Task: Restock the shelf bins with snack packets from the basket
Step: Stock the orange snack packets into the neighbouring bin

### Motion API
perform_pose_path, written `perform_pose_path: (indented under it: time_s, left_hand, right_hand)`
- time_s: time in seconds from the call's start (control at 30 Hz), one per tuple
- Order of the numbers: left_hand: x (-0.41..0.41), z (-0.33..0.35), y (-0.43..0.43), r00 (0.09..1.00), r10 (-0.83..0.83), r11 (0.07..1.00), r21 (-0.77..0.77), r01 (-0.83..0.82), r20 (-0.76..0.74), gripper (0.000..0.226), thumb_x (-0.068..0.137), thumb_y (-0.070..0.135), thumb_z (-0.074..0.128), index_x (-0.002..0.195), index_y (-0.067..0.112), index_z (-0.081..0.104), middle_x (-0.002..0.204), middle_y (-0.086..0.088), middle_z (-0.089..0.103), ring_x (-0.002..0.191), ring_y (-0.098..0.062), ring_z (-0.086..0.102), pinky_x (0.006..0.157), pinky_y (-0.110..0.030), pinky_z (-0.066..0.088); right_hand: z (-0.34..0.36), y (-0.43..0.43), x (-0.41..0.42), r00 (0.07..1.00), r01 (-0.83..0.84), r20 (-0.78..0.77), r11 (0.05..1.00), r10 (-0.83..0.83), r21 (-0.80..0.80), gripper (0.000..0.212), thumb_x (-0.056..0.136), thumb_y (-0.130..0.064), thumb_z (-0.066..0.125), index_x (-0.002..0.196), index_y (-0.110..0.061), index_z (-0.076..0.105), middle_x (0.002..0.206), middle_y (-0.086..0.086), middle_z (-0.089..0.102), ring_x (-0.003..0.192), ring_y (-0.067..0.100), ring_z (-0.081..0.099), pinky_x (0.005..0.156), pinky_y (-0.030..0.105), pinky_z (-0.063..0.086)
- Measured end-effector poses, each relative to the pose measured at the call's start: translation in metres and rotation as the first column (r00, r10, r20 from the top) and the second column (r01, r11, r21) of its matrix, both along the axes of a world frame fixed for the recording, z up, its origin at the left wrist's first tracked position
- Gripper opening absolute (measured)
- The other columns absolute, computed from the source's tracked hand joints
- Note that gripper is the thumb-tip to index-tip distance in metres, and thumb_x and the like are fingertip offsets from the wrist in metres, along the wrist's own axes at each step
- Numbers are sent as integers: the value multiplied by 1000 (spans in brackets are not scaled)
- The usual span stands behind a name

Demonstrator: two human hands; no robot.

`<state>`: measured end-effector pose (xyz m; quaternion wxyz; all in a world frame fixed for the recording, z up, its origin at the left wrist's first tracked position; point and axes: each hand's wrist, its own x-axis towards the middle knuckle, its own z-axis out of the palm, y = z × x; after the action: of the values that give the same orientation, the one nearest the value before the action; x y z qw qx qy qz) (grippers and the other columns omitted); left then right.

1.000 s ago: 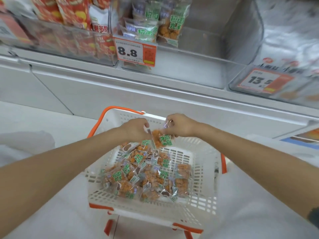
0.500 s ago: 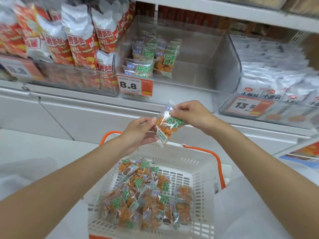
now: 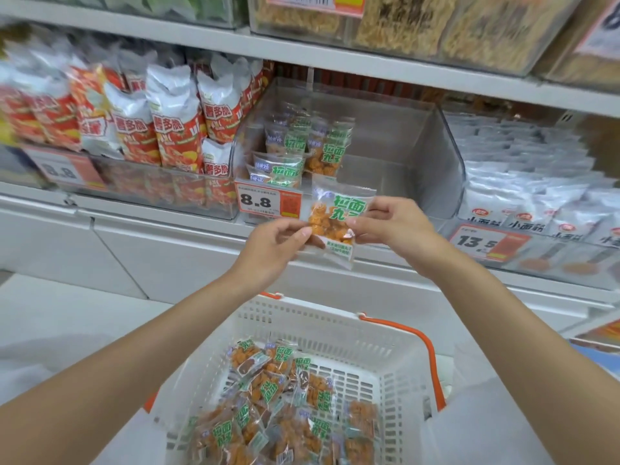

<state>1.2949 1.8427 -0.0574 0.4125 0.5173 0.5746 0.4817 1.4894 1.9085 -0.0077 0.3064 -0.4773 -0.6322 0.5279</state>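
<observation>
Both arms were stretched forward, the left hand (image 3: 278, 243) and right hand (image 3: 399, 226) each pinching a side edge of one snack packet (image 3: 335, 223), held upright before the front edge of the clear bin (image 3: 446, 156). About six matching packets (image 3: 302, 146) sat along the bin's left side. Below, one white basket (image 3: 335, 330) held a jumbled heap, too tangled to count.

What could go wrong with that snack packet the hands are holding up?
It could slip: the left hand and right hand only pinch the packet by its edges, and it seems to hang past the basket rim, so it might land on the floor. Also, the standing packets in the clear bin lean loosely; pushing the new one in roughly might tip them.
</observation>
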Motion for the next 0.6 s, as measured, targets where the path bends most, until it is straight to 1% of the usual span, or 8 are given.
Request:
perform_pose_path:
  time_s: [0.07, 0.17, 0.27, 0.37, 0.43, 0.47, 0.53, 0.6]
  left_hand:
    - [-6, 20, 17, 983, 50, 990, 139, -26, -174, 19, 94, 22, 62, 111, 17, 67, 95, 3, 71, 90, -12, 65, 79, -28, 53]
    - [-11, 52, 54, 936, 116, 962, 272, -23, -331, 27, 92, 25, 64, 118, 17, 64, 98, 2, 69, 91, -15, 63, 81, -25, 50]
    - [-16, 73, 98, 890, 174, 950, 311, -39, -421, 31, 93, 25, 62, 123, 16, 62, 99, 6, 65, 89, -12, 60, 82, -22, 47]
    - [-27, 76, 140, 836, 174, 966, 255, -42, -521, 38, 94, 27, 60, 131, 17, 56, 106, 5, 61, 93, -12, 56, 85, -24, 45]
    - [-34, 72, 161, 802, 102, 985, 171, 0, -589, 41, 94, 28, 61, 133, 19, 56, 108, 2, 62, 98, -15, 58, 88, -27, 46]
    - [-36, 68, 169, 780, 66, 991, 133, 23, -623, 39, 93, 28, 62, 130, 19, 58, 110, 0, 63, 101, -18, 59, 89, -28, 47]
    - [-41, 59, 183, 732, 26, 995, 90, 48, -681, 32, 91, 27, 65, 122, 18, 64, 116, -3, 65, 105, -19, 60, 88, -26, 46]
    - [-42, 52, 192, 708, 19, 996, 72, 46, -706, 27, 91, 26, 66, 116, 16, 66, 118, -5, 64, 105, -19, 60, 88, -27, 47]
  right_hand:
    - [12, 10, 2, 998, 42, -42, 994, -38, 98, 13, 85, -2, 71, 90, 5, 63, 89, 20, 69, 78, 21, 66, 80, 34, 60]
    - [31, 32, -2, 987, 114, -135, 977, -90, 182, 10, 85, 0, 70, 89, -8, 65, 89, 12, 70, 78, 19, 68, 78, 33, 60]
    - [35, 68, -15, 989, 148, -47, 952, -140, 268, 15, 85, -1, 70, 89, -14, 64, 88, 7, 70, 79, 19, 70, 71, 30, 61]
    - [16, 109, -32, 972, 143, 140, 944, -191, 296, 16, 78, -15, 78, 90, -15, 68, 91, 7, 72, 87, 26, 71, 76, 43, 60]
    - [-3, 132, -44, 951, 139, 232, 952, -205, 271, 31, 73, -22, 80, 100, -10, 70, 97, 7, 72, 90, 27, 70, 82, 48, 58]
    - [-10, 139, -50, 943, 139, 259, 955, -209, 263, 33, 75, -20, 80, 104, -7, 69, 98, 9, 72, 92, 28, 69, 84, 48, 57]
    - [-20, 149, -61, 911, 137, 344, 954, -226, 265, 28, 79, -16, 78, 101, -6, 64, 95, 10, 69, 93, 30, 68, 84, 46, 57]
    - [-23, 154, -68, 875, 118, 438, 967, -208, 225, 37, 78, -18, 80, 105, -7, 58, 96, 10, 65, 96, 29, 66, 84, 41, 56]
